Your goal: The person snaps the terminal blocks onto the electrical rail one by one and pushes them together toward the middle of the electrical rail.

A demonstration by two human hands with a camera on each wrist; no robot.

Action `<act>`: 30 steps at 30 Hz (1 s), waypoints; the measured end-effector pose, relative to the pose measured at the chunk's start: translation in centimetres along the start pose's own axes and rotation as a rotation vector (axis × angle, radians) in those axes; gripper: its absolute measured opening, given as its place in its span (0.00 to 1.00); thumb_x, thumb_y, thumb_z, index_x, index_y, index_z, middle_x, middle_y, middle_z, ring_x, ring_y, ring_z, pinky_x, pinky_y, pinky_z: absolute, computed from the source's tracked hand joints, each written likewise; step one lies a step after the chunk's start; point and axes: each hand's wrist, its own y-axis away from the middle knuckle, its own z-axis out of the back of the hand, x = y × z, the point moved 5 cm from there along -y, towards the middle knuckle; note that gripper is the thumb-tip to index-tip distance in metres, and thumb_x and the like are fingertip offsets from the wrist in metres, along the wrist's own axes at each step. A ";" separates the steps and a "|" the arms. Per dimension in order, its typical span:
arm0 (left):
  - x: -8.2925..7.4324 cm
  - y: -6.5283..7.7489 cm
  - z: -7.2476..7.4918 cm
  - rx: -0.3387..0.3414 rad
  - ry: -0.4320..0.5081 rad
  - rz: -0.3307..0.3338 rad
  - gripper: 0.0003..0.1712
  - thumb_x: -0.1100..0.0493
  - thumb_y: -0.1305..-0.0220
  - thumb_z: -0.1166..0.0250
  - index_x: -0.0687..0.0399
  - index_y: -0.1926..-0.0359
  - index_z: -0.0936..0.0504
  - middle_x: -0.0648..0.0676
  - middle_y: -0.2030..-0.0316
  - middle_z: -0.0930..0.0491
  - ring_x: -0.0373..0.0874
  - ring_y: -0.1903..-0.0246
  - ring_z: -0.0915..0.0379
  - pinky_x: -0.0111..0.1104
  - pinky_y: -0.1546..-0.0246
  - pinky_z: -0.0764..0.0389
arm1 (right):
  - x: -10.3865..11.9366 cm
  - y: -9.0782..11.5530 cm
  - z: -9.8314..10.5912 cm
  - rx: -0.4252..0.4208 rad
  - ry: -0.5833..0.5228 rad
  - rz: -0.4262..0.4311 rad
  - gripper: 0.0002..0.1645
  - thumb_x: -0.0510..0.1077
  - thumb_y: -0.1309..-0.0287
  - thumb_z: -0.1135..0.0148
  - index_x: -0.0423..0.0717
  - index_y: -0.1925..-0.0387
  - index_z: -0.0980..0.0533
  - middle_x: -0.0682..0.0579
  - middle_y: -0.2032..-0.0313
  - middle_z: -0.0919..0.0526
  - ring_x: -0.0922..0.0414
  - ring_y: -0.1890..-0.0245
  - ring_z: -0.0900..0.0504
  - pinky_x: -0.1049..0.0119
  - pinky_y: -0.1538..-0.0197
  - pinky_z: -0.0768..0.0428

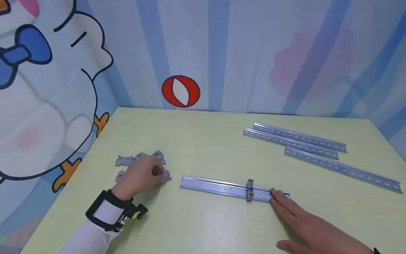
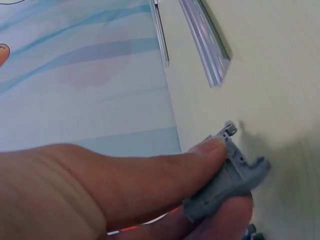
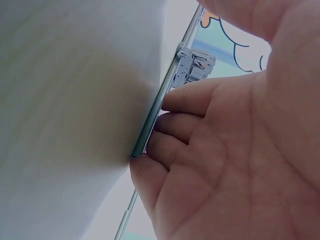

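My left hand (image 1: 139, 178) pinches a grey plastic DIN rail end clamp (image 2: 222, 187) between thumb and fingers, over the table's left part. Around that hand lie several similar grey clamps (image 1: 124, 161), partly hidden by it. A silver slotted DIN rail (image 1: 212, 186) lies across the middle of the table. One grey clamp (image 1: 250, 190) stands upright on this rail, right of its centre; the right wrist view shows its broad side. My right hand (image 1: 312, 225) has its fingers extended, their tips resting on the rail's right end.
Several more slotted metal rails (image 1: 342, 167) lie at the back right of the pale table (image 1: 203, 141). A patterned blue cloth (image 1: 241, 56) hangs behind the table and along its left side.
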 end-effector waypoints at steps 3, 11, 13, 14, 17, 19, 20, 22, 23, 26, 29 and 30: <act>-0.4 0.1 0.0 -0.025 0.018 -0.023 0.08 0.64 0.49 0.26 0.56 0.67 0.15 0.49 0.73 0.19 0.41 0.74 0.27 0.33 0.74 0.25 | 0.0 0.0 0.0 -0.008 -0.004 0.009 0.54 0.76 0.41 0.52 0.58 0.23 0.58 0.57 0.23 0.60 0.78 0.30 0.67 0.63 0.45 0.22; -2.3 0.4 -0.5 -0.045 0.082 -0.046 0.09 0.66 0.49 0.27 0.57 0.68 0.19 0.48 0.75 0.22 0.42 0.76 0.30 0.32 0.75 0.27 | 0.0 -0.1 -0.1 0.004 -0.012 0.011 0.54 0.75 0.41 0.52 0.58 0.23 0.58 0.57 0.23 0.60 0.79 0.30 0.69 0.63 0.45 0.23; -2.7 0.2 -0.8 -0.043 0.103 -0.051 0.09 0.66 0.50 0.27 0.57 0.68 0.19 0.48 0.76 0.22 0.41 0.77 0.30 0.32 0.76 0.27 | 0.0 0.0 -0.1 0.004 -0.009 0.011 0.54 0.75 0.41 0.52 0.58 0.23 0.58 0.56 0.23 0.60 0.78 0.30 0.69 0.63 0.44 0.23; -3.0 0.2 -1.1 -0.037 0.117 -0.057 0.10 0.66 0.50 0.27 0.58 0.68 0.19 0.48 0.77 0.23 0.41 0.77 0.30 0.32 0.76 0.27 | -0.1 0.0 -0.1 0.002 -0.006 0.013 0.54 0.75 0.41 0.52 0.58 0.23 0.58 0.56 0.23 0.60 0.78 0.30 0.69 0.63 0.44 0.23; -3.5 0.0 -1.7 -0.041 0.144 -0.076 0.11 0.66 0.51 0.25 0.58 0.68 0.19 0.47 0.78 0.23 0.40 0.78 0.30 0.31 0.76 0.27 | 0.0 -0.1 -0.1 -0.009 0.005 0.024 0.54 0.75 0.40 0.52 0.57 0.23 0.58 0.55 0.23 0.60 0.78 0.30 0.70 0.63 0.45 0.23; -3.7 0.0 -1.9 -0.065 0.150 -0.089 0.11 0.66 0.52 0.25 0.58 0.70 0.20 0.47 0.79 0.24 0.39 0.79 0.30 0.31 0.76 0.27 | 0.1 -0.1 0.0 -0.022 0.009 0.034 0.54 0.74 0.40 0.52 0.56 0.23 0.58 0.55 0.23 0.60 0.78 0.30 0.70 0.63 0.45 0.22; -3.8 0.0 -2.0 -0.084 0.153 -0.096 0.11 0.66 0.53 0.25 0.58 0.71 0.20 0.47 0.80 0.24 0.39 0.79 0.30 0.31 0.76 0.27 | 0.1 -0.1 0.0 -0.025 0.012 0.036 0.54 0.74 0.39 0.52 0.56 0.23 0.58 0.55 0.23 0.60 0.78 0.30 0.70 0.63 0.45 0.22; -3.9 0.0 -2.1 -0.117 0.159 -0.100 0.12 0.67 0.53 0.25 0.57 0.73 0.21 0.47 0.80 0.25 0.39 0.79 0.31 0.31 0.76 0.28 | 0.1 -0.1 0.0 -0.023 0.015 0.036 0.54 0.74 0.39 0.52 0.56 0.23 0.58 0.55 0.23 0.60 0.75 0.28 0.67 0.62 0.44 0.23; -3.9 0.1 -2.2 -0.130 0.157 -0.101 0.12 0.67 0.53 0.25 0.56 0.74 0.22 0.47 0.80 0.25 0.39 0.79 0.31 0.31 0.76 0.28 | 0.1 -0.1 0.0 -0.020 0.017 0.033 0.54 0.74 0.40 0.52 0.56 0.23 0.58 0.56 0.23 0.60 0.73 0.28 0.65 0.62 0.44 0.23; -4.2 0.1 -2.3 -0.154 0.133 -0.095 0.13 0.68 0.53 0.26 0.55 0.76 0.25 0.46 0.82 0.26 0.39 0.81 0.33 0.31 0.77 0.30 | 0.1 -0.2 -0.1 -0.001 0.024 0.020 0.54 0.75 0.40 0.53 0.57 0.23 0.58 0.56 0.23 0.61 0.70 0.27 0.62 0.62 0.43 0.23; -4.6 0.0 -2.5 -0.169 0.085 -0.100 0.14 0.68 0.52 0.28 0.55 0.78 0.28 0.46 0.84 0.29 0.39 0.83 0.36 0.30 0.78 0.34 | 0.2 0.0 0.0 -0.018 0.044 0.029 0.54 0.75 0.40 0.53 0.56 0.23 0.57 0.55 0.23 0.60 0.70 0.26 0.63 0.62 0.43 0.23; -4.8 -0.1 -2.5 -0.174 0.070 -0.106 0.14 0.69 0.53 0.29 0.55 0.79 0.29 0.46 0.85 0.32 0.39 0.83 0.38 0.30 0.79 0.36 | 0.2 0.0 0.1 -0.032 0.056 0.037 0.54 0.75 0.40 0.52 0.55 0.23 0.56 0.54 0.23 0.59 0.71 0.27 0.65 0.62 0.44 0.23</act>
